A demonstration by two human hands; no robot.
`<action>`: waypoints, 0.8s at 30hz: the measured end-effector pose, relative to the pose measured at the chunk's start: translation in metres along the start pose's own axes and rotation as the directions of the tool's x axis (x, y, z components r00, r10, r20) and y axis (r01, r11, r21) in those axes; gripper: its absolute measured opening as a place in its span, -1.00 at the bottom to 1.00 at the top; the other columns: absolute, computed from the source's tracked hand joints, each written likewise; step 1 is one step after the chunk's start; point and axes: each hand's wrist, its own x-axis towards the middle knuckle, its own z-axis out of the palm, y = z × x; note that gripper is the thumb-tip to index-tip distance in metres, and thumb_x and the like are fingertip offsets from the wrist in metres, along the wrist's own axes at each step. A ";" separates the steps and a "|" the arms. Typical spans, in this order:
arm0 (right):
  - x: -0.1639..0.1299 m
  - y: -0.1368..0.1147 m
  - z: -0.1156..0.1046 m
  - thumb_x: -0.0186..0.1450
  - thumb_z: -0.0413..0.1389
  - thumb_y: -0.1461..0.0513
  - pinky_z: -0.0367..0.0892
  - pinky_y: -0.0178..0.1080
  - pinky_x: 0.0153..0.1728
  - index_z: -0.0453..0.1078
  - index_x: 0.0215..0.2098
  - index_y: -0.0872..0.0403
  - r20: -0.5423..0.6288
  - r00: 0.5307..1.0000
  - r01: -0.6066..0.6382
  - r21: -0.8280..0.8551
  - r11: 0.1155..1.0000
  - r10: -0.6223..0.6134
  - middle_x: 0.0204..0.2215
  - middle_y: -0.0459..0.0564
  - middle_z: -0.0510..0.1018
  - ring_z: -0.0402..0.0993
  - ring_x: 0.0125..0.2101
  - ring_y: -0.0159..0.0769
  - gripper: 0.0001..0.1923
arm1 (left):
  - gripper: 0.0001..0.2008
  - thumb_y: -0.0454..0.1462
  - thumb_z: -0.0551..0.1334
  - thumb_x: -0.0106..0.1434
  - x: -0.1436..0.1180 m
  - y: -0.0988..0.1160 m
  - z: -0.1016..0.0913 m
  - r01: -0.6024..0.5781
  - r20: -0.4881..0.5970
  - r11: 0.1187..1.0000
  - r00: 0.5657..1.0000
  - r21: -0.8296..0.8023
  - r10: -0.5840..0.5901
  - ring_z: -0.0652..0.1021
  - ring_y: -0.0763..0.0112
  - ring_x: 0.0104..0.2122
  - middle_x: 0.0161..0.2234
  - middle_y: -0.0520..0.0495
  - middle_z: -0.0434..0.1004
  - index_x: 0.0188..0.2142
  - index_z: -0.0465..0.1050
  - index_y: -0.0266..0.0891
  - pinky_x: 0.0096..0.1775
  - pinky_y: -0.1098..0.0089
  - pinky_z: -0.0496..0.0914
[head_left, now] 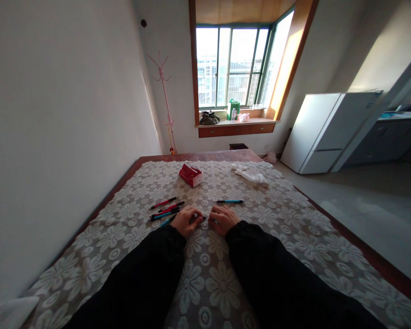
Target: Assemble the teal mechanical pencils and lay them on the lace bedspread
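Note:
My left hand (pixel 187 221) rests low over the cloth, fingers curled and closed. A small black piece (pixel 203 218) pokes out between its thumb and forefinger; the rest is hidden. Just to the right is my right hand (pixel 223 220), its fingers pinched together, with whatever they hold too small to make out. Beside the left hand lie several pens: a red and black pen (pixel 163 203), another red one (pixel 171 208), a blue and black pen (pixel 165 214), and a blue pen (pixel 167 222) partly covered by that hand. One blue pen (pixel 229 201) lies beyond the right hand.
A red tissue pack (pixel 191 175) and a crumpled white plastic bag (pixel 251 175) lie farther back on the flowered tablecloth (pixel 205 297). The table's wooden edge (pixel 359 244) shows on the right. A wall stands close on the left; a white fridge (pixel 318 130) is beyond.

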 end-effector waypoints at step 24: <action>0.001 -0.013 -0.016 0.19 -0.02 0.30 0.08 -0.18 -0.20 0.28 -0.29 0.07 -0.077 0.983 -0.167 0.006 0.986 0.167 -0.37 -0.01 0.47 0.32 -0.29 -0.21 -0.88 | -0.84 -0.37 0.20 0.22 -0.001 -0.001 -0.001 -0.022 0.044 0.999 0.999 0.032 0.021 0.51 0.30 -0.22 -0.24 -0.09 0.51 -0.22 0.52 -0.19 -0.11 0.32 0.40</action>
